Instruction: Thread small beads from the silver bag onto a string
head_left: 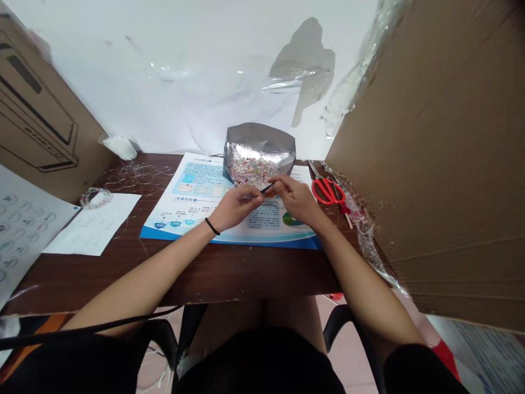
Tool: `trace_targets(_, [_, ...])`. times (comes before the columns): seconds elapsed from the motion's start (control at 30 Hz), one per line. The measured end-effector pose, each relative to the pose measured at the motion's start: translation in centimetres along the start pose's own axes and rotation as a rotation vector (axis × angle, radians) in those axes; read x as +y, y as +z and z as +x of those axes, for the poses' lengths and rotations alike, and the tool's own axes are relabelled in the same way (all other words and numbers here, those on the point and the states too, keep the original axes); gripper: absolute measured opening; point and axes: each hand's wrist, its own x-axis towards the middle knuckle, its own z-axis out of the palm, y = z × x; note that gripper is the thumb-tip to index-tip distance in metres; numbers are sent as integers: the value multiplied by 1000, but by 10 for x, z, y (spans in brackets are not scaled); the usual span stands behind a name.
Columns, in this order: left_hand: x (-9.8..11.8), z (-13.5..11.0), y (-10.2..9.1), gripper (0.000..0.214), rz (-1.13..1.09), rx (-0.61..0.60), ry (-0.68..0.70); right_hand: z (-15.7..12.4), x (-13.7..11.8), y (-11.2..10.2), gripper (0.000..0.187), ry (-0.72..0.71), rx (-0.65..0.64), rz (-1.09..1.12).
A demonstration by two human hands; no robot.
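My left hand (pixel 235 207) and my right hand (pixel 296 198) meet over a blue and white printed sheet (pixel 197 191) on the dark wooden table (pixel 229 273). The right hand's fingers pinch a thin dark stick-like tool (pixel 267 188) whose tip points toward the left hand. The left hand's fingers are pinched together close to that tip; what they hold is too small to make out. Just behind the hands stands an open silver foil bag (pixel 259 148) filled with small mixed-colour beads (pixel 253 171). A black band circles my left wrist.
Red-handled scissors (pixel 328 190) lie right of the hands. A large cardboard panel (pixel 443 164) walls the right side, a printed cardboard box (pixel 36 109) the left. A white paper (pixel 94 223) and a beaded bracelet (pixel 95 198) lie at left, among loose clear thread (pixel 139 175).
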Motion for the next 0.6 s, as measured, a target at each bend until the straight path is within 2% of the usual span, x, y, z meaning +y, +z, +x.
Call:
trace_targets(0.1, [-1, 1, 2, 20, 106, 96, -14, -3, -3, 6, 25, -70, -134, 57])
trace_targets(0.17, [-2, 1, 3, 19, 139, 99, -28, -4, -2, 9, 23, -100, -146, 48])
trace_targets(0.27, [-3, 1, 6, 18, 207, 97, -11, -4, 3, 11, 12, -123, -95, -59])
trace_targets(0.43, [-7, 3, 6, 16, 348, 96, 94, -4, 7, 15, 14, -166, -34, -331])
trace_targets(0.6, [-12, 6, -2, 16, 429, 249, 114, -2, 8, 12, 16, -101, 144, -404])
